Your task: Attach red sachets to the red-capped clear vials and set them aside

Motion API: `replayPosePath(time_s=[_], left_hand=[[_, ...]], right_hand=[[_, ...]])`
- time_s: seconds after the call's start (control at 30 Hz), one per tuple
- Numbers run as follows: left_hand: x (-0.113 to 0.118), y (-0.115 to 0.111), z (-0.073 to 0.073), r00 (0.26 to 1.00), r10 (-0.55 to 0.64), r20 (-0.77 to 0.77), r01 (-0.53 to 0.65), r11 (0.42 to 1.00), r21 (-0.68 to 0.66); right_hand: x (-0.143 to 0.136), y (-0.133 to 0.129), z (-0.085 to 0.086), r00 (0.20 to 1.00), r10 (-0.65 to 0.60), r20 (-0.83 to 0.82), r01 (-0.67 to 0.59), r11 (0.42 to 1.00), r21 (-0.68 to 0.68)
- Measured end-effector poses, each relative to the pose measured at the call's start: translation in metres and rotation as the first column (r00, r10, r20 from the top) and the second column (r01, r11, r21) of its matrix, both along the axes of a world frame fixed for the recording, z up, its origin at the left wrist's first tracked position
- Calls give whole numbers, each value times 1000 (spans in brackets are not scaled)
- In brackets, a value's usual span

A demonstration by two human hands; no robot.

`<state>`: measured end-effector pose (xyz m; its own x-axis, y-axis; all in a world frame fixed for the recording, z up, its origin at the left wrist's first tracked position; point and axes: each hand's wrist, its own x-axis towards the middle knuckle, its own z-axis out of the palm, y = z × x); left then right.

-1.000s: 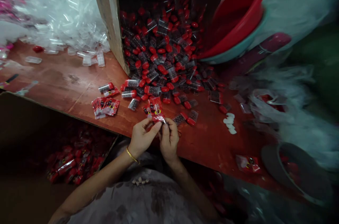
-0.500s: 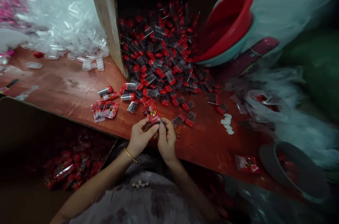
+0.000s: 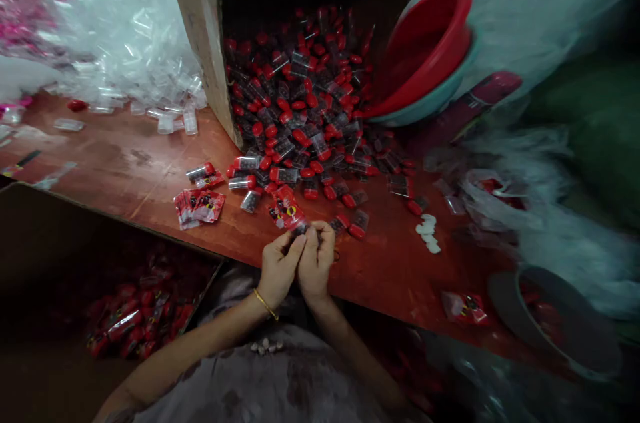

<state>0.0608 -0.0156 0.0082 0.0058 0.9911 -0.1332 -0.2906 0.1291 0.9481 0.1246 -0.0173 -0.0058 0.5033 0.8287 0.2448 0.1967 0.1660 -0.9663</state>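
My left hand point(image 3: 281, 266) and my right hand point(image 3: 316, 261) meet at the near edge of the red table point(image 3: 125, 156), fingertips pressed together. Between them they pinch a small red printed packet point(image 3: 287, 209) that sticks up and away from the fingers. Just beyond lie red-capped clear vials point(image 3: 354, 226), spilled from a tipped cardboard box point(image 3: 200, 43). A small stack of red packets point(image 3: 197, 205) lies to the left of my hands.
Red and teal basins point(image 3: 425, 56) lean behind the box. Clear empty vials point(image 3: 165, 116) are heaped at the back left. White caps point(image 3: 427, 231) sit to the right. A carton with filled packets point(image 3: 125, 316) stands below left, a grey bowl point(image 3: 565, 323) at the right.
My hands have closed in on each other and the packet has tilted left and sunk lower between the fingers. The view has shifted slightly.
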Motion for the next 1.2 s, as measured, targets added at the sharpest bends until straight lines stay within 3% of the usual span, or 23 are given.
replayPosePath(time_s=[0.13, 0.27, 0.4, 0.53, 0.7, 0.97, 1.2], left_hand=[[-9, 2, 0, 999, -12, 53, 11, 1000, 27], [-24, 18, 6, 976, 10, 216, -2, 999, -37], [-27, 30, 17, 966, 15, 260, 23, 989, -145], [-28, 36, 21, 945, 114, 305, -30, 963, -269], [-45, 47, 17, 927, 245, 285, -144, 931, -334], [-43, 45, 18, 900, 168, 402, 54, 872, -487], [-40, 42, 18, 886, 181, 426, 104, 819, -564]], right_hand=[[-1, 3, -1, 976, 121, -179, -128, 991, -28], [-1, -1, -6, 878, 227, -423, -279, 958, -65], [2, -5, -8, 826, 310, -471, -365, 931, -27], [8, -4, -7, 758, 367, -539, -450, 893, -25], [16, -3, -5, 715, 286, -638, -427, 901, -74], [17, -4, -6, 768, 308, -562, -415, 907, -71], [12, -5, -13, 800, 320, -507, -405, 912, -65]])
